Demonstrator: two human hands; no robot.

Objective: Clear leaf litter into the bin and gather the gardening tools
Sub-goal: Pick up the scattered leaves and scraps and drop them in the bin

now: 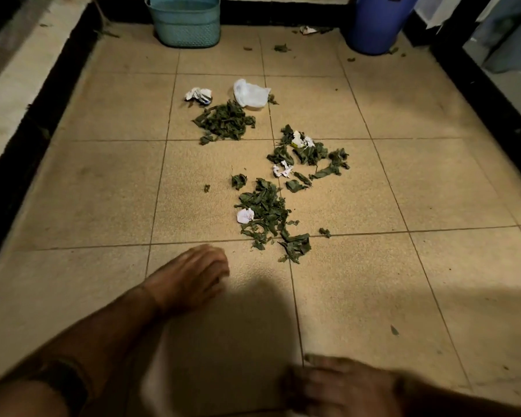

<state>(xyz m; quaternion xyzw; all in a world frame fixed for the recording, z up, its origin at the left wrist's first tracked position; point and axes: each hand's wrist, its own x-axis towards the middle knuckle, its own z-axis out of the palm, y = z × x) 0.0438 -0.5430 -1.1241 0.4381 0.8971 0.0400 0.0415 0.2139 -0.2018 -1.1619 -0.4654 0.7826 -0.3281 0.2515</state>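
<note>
Your left hand (190, 278) reaches forward from the lower left of the frame, palm down over bare tile, fingers loosely bent and holding nothing. A dark band (63, 383) sits on that wrist. Your right hand (340, 386) lies low at the bottom edge, right of centre, blurred; its fingers look spread and relaxed over the floor, with nothing visible in them.

Just beyond your left fingertips, the nearest leaf pile (268, 215) spreads over the tiled floor (103, 191), its long axis running from the frame's centre down toward the lower right, with a crumpled white paper (245, 215) at its left edge. Up and right of it a second leaf scatter (313, 158) stretches roughly side to side, with paper scraps (303, 140) mixed in. Farther up, a third leaf heap (226, 121) lies compact, just below a white plastic bag (251, 93) and a crumpled wrapper (198, 94).

At the top of the frame a teal basket (185, 22) stands upright against the dark kerb (42, 94), and a blue drum (376, 25) stands at the upper right. Stray leaf bits (282, 48) lie between them.
</note>
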